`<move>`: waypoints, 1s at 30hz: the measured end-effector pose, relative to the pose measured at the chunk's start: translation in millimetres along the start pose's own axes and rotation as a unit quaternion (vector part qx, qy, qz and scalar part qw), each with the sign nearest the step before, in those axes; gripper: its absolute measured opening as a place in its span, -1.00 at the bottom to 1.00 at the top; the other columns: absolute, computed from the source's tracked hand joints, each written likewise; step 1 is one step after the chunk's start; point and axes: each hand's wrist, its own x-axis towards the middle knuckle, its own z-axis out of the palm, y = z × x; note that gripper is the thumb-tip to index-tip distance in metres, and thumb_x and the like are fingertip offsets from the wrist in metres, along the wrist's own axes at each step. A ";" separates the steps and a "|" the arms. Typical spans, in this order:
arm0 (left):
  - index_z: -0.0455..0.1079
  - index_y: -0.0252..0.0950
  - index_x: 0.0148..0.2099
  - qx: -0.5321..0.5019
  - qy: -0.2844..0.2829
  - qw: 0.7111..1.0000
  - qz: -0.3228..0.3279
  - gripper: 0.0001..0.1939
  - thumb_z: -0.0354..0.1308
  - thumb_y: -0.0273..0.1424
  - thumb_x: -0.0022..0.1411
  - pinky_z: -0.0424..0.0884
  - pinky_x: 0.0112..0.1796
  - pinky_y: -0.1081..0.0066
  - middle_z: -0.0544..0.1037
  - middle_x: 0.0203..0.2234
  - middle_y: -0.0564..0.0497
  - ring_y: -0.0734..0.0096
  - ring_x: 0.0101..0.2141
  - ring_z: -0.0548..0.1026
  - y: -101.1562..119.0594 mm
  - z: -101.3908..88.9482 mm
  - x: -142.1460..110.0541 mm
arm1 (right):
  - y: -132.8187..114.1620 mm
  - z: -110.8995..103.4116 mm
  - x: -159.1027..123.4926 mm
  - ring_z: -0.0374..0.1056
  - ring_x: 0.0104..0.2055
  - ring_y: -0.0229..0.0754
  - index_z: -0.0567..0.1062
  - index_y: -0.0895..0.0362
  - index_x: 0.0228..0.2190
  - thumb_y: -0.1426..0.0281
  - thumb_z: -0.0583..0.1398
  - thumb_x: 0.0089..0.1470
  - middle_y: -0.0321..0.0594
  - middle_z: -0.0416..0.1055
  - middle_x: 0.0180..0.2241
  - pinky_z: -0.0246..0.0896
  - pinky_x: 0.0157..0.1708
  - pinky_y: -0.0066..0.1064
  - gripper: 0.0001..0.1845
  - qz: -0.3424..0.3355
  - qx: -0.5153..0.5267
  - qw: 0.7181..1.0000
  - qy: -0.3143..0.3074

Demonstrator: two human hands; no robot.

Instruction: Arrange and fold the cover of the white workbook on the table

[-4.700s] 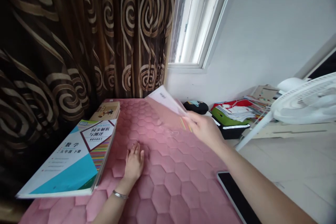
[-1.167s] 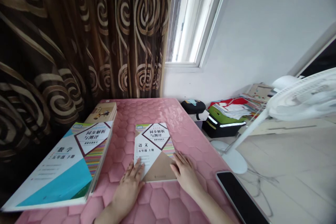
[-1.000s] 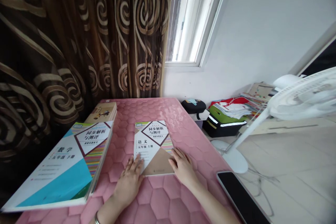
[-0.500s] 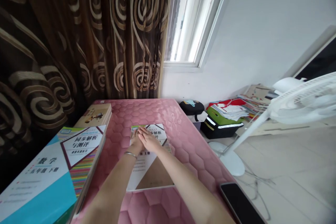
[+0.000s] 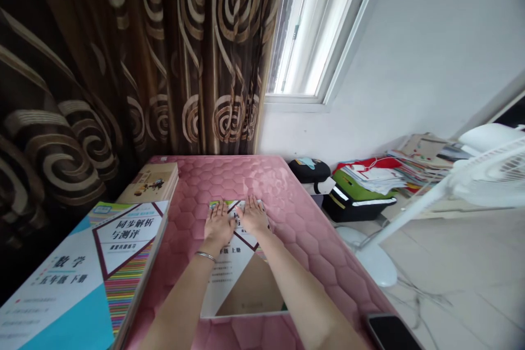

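Observation:
A workbook (image 5: pixel 246 281) with a white and brown cover lies flat on the pink quilted surface (image 5: pixel 229 178). My left hand (image 5: pixel 220 224) rests palm down on the upper left of its cover, fingers extended. Beside it, my right hand (image 5: pixel 253 216) lies flat over the upper right part, fingers pointing at the far edge. The two thumbs are close together near the middle. Both hands cover part of the printed title. A thin silver bangle (image 5: pixel 205 255) circles my left wrist.
On the left lie a stack of workbooks (image 5: pixel 77 279) with a blue and white cover and some tan books (image 5: pixel 150 183). A phone (image 5: pixel 391 331) sits at the right edge. Beyond stand a white fan (image 5: pixel 435 191), a black and green box (image 5: pixel 361 191) and piled papers. A patterned curtain (image 5: pixel 197 65) hangs behind.
My hands, overlapping before near the top of the workbook, have moved apart; the right now lies farther right on the cover. The view has shifted slightly.

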 end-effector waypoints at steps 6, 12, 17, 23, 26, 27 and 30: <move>-0.08 -0.52 0.38 0.010 0.017 0.999 -0.033 -0.32 -0.28 -0.22 0.34 -0.10 0.29 0.17 -0.01 0.35 -0.20 0.15 0.33 -0.03 -7.4 4.7 2.5 | 10.8 -5.9 -1.5 -0.30 0.41 0.00 -0.05 0.50 0.29 0.09 -0.30 0.29 0.15 -0.22 0.36 -0.48 0.32 -0.16 -0.19 0.069 0.003 0.998 0.010; -0.03 -0.49 0.38 0.017 0.027 0.999 -0.029 -0.34 -0.27 -0.23 0.35 -0.06 0.27 0.16 0.02 0.34 -0.22 0.14 0.33 -0.03 -11.7 7.8 4.0 | 14.9 -14.3 -7.5 -0.30 0.41 0.01 0.00 0.43 0.29 0.13 -0.27 0.30 0.09 -0.19 0.36 -0.47 0.32 -0.11 -0.25 0.065 0.000 0.997 0.040; -0.03 -0.50 0.38 0.023 0.028 0.999 -0.026 -0.34 -0.27 -0.24 0.34 -0.06 0.27 0.14 0.00 0.35 -0.24 0.11 0.33 -0.03 -10.3 6.7 3.6 | -8.9 -0.2 -48.3 -0.29 0.41 0.00 0.09 0.32 0.28 0.20 -0.21 0.31 0.01 -0.12 0.35 -0.41 0.33 -0.06 -0.34 -0.088 0.005 0.995 0.050; -0.08 -0.55 0.38 0.025 0.028 0.999 -0.007 -0.35 -0.35 -0.27 0.36 -0.03 0.27 0.14 -0.02 0.35 -0.23 0.15 0.33 -0.03 -13.7 3.1 3.8 | 8.5 7.7 -117.9 -0.27 0.40 -0.03 0.05 0.34 0.29 0.12 -0.21 0.32 0.03 -0.18 0.35 -0.37 0.35 -0.14 -0.29 -0.099 0.019 0.994 0.036; -0.03 -0.51 0.37 0.030 0.038 0.999 -0.002 -0.37 -0.32 -0.29 0.36 -0.13 0.28 0.07 -0.02 0.35 -0.21 0.14 0.33 -0.02 -10.6 0.7 2.2 | 27.7 -0.5 -132.7 -0.29 0.41 -0.06 -0.01 0.37 0.30 0.13 -0.24 0.32 0.03 -0.24 0.36 -0.36 0.35 -0.16 -0.28 -0.057 0.011 0.998 0.023; -0.01 -0.51 0.37 0.034 0.047 0.998 0.000 -0.38 -0.31 -0.31 0.35 -0.18 0.29 0.05 0.00 0.35 -0.22 0.13 0.33 -0.02 -7.3 0.5 0.3 | 31.0 -2.4 -134.3 -0.30 0.41 -0.06 -0.02 0.37 0.30 0.15 -0.24 0.32 0.02 -0.25 0.36 -0.37 0.35 -0.17 -0.29 -0.053 0.010 0.998 0.021; 0.04 -0.56 0.35 0.048 0.068 0.997 -0.001 -0.40 -0.28 -0.38 0.34 -0.21 0.29 0.07 0.05 0.33 -0.28 0.12 0.32 0.02 9.7 3.5 -13.3 | 32.5 -3.0 -133.9 -0.31 0.41 -0.07 -0.01 0.37 0.30 0.17 -0.22 0.32 0.02 -0.25 0.36 -0.38 0.35 -0.16 -0.31 -0.053 0.007 0.998 0.028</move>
